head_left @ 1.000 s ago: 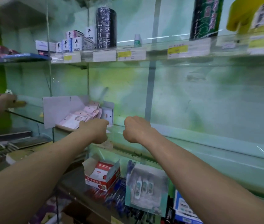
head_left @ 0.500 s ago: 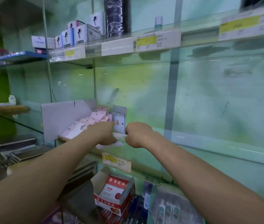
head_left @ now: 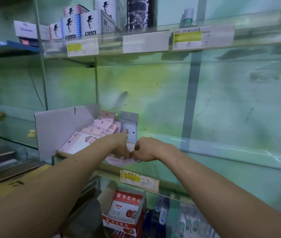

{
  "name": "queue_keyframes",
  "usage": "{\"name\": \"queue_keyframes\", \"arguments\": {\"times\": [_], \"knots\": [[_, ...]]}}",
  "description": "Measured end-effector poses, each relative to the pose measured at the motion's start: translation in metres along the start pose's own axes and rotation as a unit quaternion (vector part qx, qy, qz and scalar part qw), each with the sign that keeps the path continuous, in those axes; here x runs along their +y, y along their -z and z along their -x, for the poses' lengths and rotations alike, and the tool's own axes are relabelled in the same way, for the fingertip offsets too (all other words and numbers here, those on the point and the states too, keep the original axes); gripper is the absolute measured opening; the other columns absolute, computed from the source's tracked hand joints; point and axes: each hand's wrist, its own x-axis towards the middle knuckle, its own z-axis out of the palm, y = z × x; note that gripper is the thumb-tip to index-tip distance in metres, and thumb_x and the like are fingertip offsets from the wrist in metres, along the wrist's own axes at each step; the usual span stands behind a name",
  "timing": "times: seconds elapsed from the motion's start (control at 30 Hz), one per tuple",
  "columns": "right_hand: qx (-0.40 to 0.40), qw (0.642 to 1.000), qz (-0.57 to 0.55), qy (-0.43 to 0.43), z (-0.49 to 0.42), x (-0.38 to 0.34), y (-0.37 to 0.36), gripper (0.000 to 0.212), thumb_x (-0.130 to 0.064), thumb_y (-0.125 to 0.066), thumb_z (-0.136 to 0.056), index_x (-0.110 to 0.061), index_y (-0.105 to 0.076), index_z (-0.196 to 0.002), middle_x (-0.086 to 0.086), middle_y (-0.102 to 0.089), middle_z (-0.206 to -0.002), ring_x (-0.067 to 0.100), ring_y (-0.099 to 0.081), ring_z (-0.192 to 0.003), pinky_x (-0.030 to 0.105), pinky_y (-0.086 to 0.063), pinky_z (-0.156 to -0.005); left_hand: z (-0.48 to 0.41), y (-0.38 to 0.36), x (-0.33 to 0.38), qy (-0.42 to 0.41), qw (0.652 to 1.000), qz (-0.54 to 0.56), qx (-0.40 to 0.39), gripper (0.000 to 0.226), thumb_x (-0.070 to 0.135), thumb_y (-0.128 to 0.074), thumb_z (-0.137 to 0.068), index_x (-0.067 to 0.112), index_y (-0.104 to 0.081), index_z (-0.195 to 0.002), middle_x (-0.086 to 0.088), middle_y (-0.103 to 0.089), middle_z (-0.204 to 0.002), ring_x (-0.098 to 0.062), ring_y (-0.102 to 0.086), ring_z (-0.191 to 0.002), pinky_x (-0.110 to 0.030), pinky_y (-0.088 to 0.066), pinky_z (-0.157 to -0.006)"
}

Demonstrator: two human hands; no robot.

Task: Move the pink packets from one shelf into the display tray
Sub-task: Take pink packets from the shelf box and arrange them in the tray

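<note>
The small stack of flat pink packets point(head_left: 121, 161) lay on the front lip of the clear glass shelf point(head_left: 205, 153), just beside the right end of the open grey cardboard display tray point(head_left: 55, 127) and partly under both hands. More pink card-backed packets point(head_left: 93, 134) already sat overlapped inside that tray, leaning toward its rear wall.

We judged the stack to be very light, thin and bendy. Its slick wrapper faces looked likely to slide over one another and over the glass. A loose hold could therefore let the stack fan out, or let 1 packet slip off the shelf lip. We did not think the packets were fragile, though corners and hanging tabs could crease under a hard squeeze. We reckoned the best hold was across the whole stack at its 2 short ends, thumb beneath and fingers on top, lifting it clear of the glass rather than dragging it.

The left hand point(head_left: 119, 148) sat knuckles-up over the left part of the stack, its fingers curled down onto it. The tips were blurred and largely hidden behind the back of the hand, yet we read it as gripping the packets. The right hand point(head_left: 147, 150) touched the left at the knuckles. Its fingers point(head_left: 135, 155) were folded tight, with the thumb drawn in toward the forefinger, pinching the stack's right edge. Neither hand was spread.
</note>
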Motion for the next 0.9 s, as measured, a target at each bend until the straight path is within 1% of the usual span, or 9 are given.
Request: {"name": "queue_keyframes", "arguments": {"times": [0.1, 0.23, 0.33, 0.4, 0.5, 0.63, 0.77, 0.83, 0.9], "knots": [[-0.026, 1.0, -0.011, -0.011, 0.001, -0.003, 0.002, 0.054, -0.047, -0.056, -0.087, -0.008, -0.058, -0.124, 0.009, -0.058, -0.126, 0.026, -0.057, -0.111, 0.037, -0.048, -0.095, 0.0, 0.003, -0.004, -0.018, 1.0, -0.017, 0.01, 0.042, 0.035, -0.062, -0.086, 0.008, -0.054, -0.118, -0.009, -0.059, -0.115, -0.024, -0.052, -0.094, -0.031, -0.044, -0.082], [-0.056, 0.998, -0.015, -0.014, 0.009, -0.01, 0.009, 0.066, -0.051, -0.059, -0.084, -0.008, -0.052, -0.133, 0.007, -0.051, -0.137, 0.025, -0.052, -0.122, 0.039, -0.043, -0.103, -0.003, 0.003, -0.007, -0.028, 0.998, -0.002, 0.057, 0.039, 0.026, -0.049, -0.093, 0.001, -0.052, -0.123, -0.017, -0.059, -0.118, -0.031, -0.056, -0.106, -0.034, -0.043, -0.08], [-0.101, 0.995, 0.026, 0.007, 0.013, -0.014, 0.013, 0.062, -0.04, -0.056, -0.088, -0.013, -0.042, -0.142, 0.005, -0.039, -0.147, 0.024, -0.043, -0.13, 0.04, -0.039, -0.106, -0.01, 0.002, -0.013, -0.04, 0.995, 0.012, 0.091, 0.03, 0.018, -0.041, -0.097, 0.001, -0.054, -0.117, -0.018, -0.057, -0.123, -0.032, -0.054, -0.11, -0.035, -0.043, -0.086], [-0.122, 0.99, 0.06, 0.024, 0.014, -0.016, 0.013, 0.065, -0.03, -0.057, -0.088, -0.017, -0.034, -0.147, 0.003, -0.033, -0.151, 0.024, -0.039, -0.133, 0.04, -0.039, -0.106, -0.013, 0.003, -0.017, -0.045, 0.992, 0.027, 0.112, 0.033, 0.012, -0.039, -0.095, 0.005, -0.052, -0.125, -0.016, -0.055, -0.128, -0.032, -0.053, -0.114, -0.035, -0.043, -0.09], [-0.106, 0.992, 0.056, 0.048, 0.011, -0.021, 0.011, 0.072, -0.024, -0.059, -0.088, -0.021, -0.023, -0.151, 0.001, -0.026, -0.155, 0.024, -0.035, -0.137, 0.037, -0.036, -0.108, -0.015, 0.005, -0.02, -0.051, 0.988, 0.038, 0.143, 0.038, 0.007, -0.04, -0.093, 0.01, -0.048, -0.13, -0.013, -0.054, -0.131, -0.031, -0.053, -0.115, -0.037, -0.044, -0.09], [-0.08, 0.992, 0.046, 0.084, 0.007, -0.03, 0.003, 0.065, -0.025, -0.055, -0.09, -0.02, -0.027, -0.15, 0.0, -0.032, -0.152, 0.023, -0.039, -0.134, 0.034, -0.036, -0.109, -0.02, 0.005, -0.027, -0.051, 0.977, 0.055, 0.197, 0.028, 0.008, -0.04, -0.095, 0.008, -0.056, -0.117, -0.013, -0.06, -0.122, -0.031, -0.055, -0.108, -0.036, -0.045, -0.085], [-0.064, 0.989, 0.086, 0.105, 0.005, -0.028, -0.006, 0.048, -0.009, -0.044, -0.092, -0.018, -0.044, -0.138, 0.004, -0.048, -0.139, 0.026, -0.05, -0.12, 0.035, -0.044, -0.099, -0.017, 0.005, -0.03, -0.053, 0.986, 0.036, 0.153, 0.021, 0.019, -0.054, -0.089, 0.008, -0.058, -0.107, -0.01, -0.06, -0.106, -0.027, -0.054, -0.09, -0.031, -0.042, -0.074], [-0.037, 0.991, 0.085, 0.097, 0.006, -0.022, -0.009, 0.054, 0.002, -0.038, -0.088, -0.021, -0.046, -0.136, 0.003, -0.051, -0.137, 0.026, -0.052, -0.118, 0.035, -0.045, -0.095, -0.015, 0.004, -0.029, -0.042, 0.99, 0.01, 0.133, 0.022, 0.01, -0.055, -0.085, 0.009, -0.056, -0.107, -0.009, -0.058, -0.1, -0.024, -0.051, -0.084, -0.029, -0.042, -0.07], [-0.004, 0.992, 0.088, 0.09, 0.009, -0.014, -0.009, 0.061, 0.005, -0.035, -0.087, -0.026, -0.044, -0.14, 0.0, -0.048, -0.142, 0.025, -0.048, -0.125, 0.036, -0.044, -0.1, -0.015, 0.004, -0.029, -0.031, 0.99, 0.011, 0.138, 0.017, 0.005, -0.049, -0.086, 0.01, -0.055, -0.101, -0.009, -0.055, -0.095, -0.024, -0.05, -0.083, -0.029, -0.041, -0.069]]}}
